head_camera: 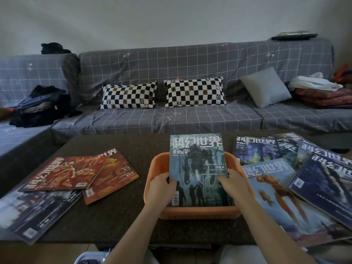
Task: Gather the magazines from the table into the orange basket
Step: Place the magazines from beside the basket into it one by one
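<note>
An orange basket (200, 213) stands at the middle of the dark table. A teal magazine with a robot cover (198, 164) leans in it, its top poking past the far rim. My left hand (161, 189) grips its left edge and my right hand (235, 184) grips its right edge. To the left lie a red magazine (64, 173), an orange one (114, 178) and a dark one (36, 212). On the right, several blue magazines overlap, among them a light blue one (282, 202) and a dark blue one (325, 185).
The dark table (118, 220) ends close to me, with my knees below its front edge. Behind it runs a grey checked sofa (190, 60) with two chequered cushions (129, 97), a grey cushion (266, 86), dark clothes (42, 107) at left and folded laundry (323, 92) at right.
</note>
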`<state>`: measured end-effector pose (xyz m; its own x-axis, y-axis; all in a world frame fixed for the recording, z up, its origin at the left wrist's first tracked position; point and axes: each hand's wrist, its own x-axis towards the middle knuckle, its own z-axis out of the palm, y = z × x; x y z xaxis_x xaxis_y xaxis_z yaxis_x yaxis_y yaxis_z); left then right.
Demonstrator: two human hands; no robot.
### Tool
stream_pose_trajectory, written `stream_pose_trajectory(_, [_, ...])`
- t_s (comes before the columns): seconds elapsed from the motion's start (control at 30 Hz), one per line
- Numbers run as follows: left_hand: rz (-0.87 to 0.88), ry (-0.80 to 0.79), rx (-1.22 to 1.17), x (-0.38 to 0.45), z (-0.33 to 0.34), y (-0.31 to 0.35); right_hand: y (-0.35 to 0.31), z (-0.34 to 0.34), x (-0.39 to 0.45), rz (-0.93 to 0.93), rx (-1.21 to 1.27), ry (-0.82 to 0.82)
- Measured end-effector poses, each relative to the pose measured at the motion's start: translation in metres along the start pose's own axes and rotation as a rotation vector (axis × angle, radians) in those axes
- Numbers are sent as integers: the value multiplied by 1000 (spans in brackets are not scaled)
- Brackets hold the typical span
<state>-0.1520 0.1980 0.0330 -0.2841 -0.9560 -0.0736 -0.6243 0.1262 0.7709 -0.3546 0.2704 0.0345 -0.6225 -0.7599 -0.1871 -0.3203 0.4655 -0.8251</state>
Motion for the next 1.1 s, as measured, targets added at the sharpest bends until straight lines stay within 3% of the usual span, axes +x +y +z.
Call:
stream_pose_trajectory(0.2, [-7,-62,-42,1,-3,2,-4,-2,0,24,56,28])
stream_pose_trajectory(0.37, [-103,-256,-172,4,-2,12,-7,-1,6,129,166,-111])
stream_pose_trajectory(0.57, [-104,-300,-192,4,-3,9,-2,-3,6,77,170,-142])
stream_pose_trajectory(0.73, [-101,-225,-194,3,-2,12,-5,-6,-1,50,269,-160])
stream_pose_trajectory(0.93, [36,88,-320,-13,-14,13,-29,-3,-27,-234,98,60])
stream_pose_trajectory(1.1, [82,204,-332,-13,-47,4,-68,27,-40,-411,244,-107])
